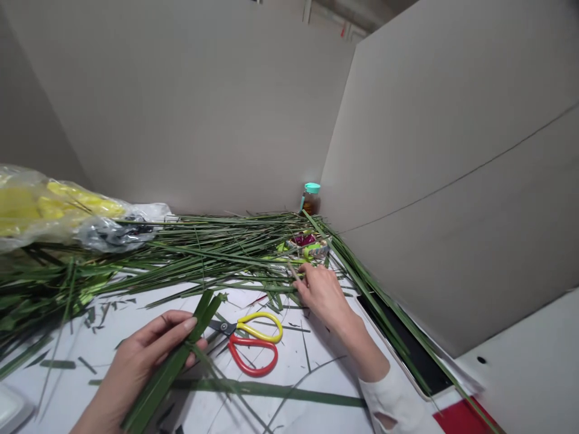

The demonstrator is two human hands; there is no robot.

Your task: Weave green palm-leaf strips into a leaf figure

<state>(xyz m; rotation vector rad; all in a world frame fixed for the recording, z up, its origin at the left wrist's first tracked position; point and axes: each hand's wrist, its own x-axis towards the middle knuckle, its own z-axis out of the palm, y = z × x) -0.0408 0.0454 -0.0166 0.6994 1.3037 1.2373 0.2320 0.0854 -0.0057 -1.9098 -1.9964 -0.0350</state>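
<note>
Between the thumb and fingers of my left hand (156, 343) is a folded bundle of long green leaf strips (158, 380), with narrow ends hanging toward the lower right. My right hand (323, 295) is closed at the front edge of the leaf pile, and a thin, pale, stick-like thing (294, 271) pokes out from its fingertips. What exactly it is cannot be made out. Scissors (228, 328) with one yellow and one red handle lie between the hands, their blades partly behind the held leaves. A long flat leaf strip (271, 389) crosses the table in front of me.
Long green leaves (217, 241) are heaped along the back wall. A clear plastic bag (67, 211) with yellow contents lies at left. A bottle with a turquoise lid (312, 188) stands in the corner. At right, leaves cross a black tray-like panel (434, 367). Leaf scraps litter the white table.
</note>
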